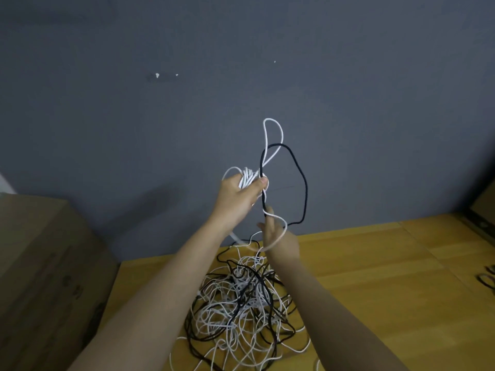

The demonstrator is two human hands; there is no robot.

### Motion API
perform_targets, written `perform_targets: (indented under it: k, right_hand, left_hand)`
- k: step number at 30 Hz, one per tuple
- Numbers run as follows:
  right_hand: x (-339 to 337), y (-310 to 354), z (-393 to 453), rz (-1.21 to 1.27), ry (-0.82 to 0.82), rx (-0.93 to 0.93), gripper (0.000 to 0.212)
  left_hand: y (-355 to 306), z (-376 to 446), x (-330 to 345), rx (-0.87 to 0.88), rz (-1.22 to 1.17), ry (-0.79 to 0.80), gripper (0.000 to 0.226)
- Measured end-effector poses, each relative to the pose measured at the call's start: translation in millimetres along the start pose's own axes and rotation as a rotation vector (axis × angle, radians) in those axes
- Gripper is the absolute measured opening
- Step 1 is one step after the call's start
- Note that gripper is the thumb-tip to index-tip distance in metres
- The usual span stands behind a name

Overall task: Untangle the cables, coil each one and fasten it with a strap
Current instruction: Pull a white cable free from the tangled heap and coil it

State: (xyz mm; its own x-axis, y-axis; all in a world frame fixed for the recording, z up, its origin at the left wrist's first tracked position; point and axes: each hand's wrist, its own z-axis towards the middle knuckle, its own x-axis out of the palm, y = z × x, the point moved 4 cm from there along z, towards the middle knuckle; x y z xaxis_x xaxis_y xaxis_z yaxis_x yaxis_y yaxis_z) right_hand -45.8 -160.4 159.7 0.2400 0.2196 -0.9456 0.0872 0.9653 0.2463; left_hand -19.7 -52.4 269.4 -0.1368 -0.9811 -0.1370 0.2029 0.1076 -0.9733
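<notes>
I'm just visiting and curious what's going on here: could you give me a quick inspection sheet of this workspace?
Surface: yellow wooden tabletop.
Job's things: partly wound white coil; no strap seen.
Clutter: cardboard box at left; dark item at right edge, too cut off to identify.
Grips: left hand grips the coil; right hand, fingers straight, has a white loop draped over it.
Cables: black cable crosses the raised white cable; tangled pile below.
Surroundings: grey wall.
</notes>
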Motion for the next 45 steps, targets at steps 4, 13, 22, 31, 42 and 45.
perform_targets:
  k: [4,13,22,31,42,45]
  right_hand:
    - [4,-1,0,0.344,-0.015,-0.075,0.061]
    - [-24,-44,-36,1.172,0.034,0.243,0.031]
    - [-51,-42,-35,1.551,-0.028,0.373,0.04]
    - [-63,-23,-7,1.578,-0.067,0.412,0.025]
    - [-93,-6,-35,0.748,-0.319,-0.305,0.012]
    - [-83,0,-44,0.398,-0.338,-0.495,0.019]
  left_hand:
    - [8,7,-16,0.011,0.037,-0.096,0.022]
    - [11,10,-32,0.025,0.083,-0.113,0.031]
    - [7,5,-20,0.044,0.083,-0.055,0.035]
    - [7,2,-19,0.052,0.089,-0.036,0.036]
    - [17,26,-35,-0.119,0.118,-0.128,0.035]
    - [14,29,-34,-0.124,0.15,-0.086,0.027]
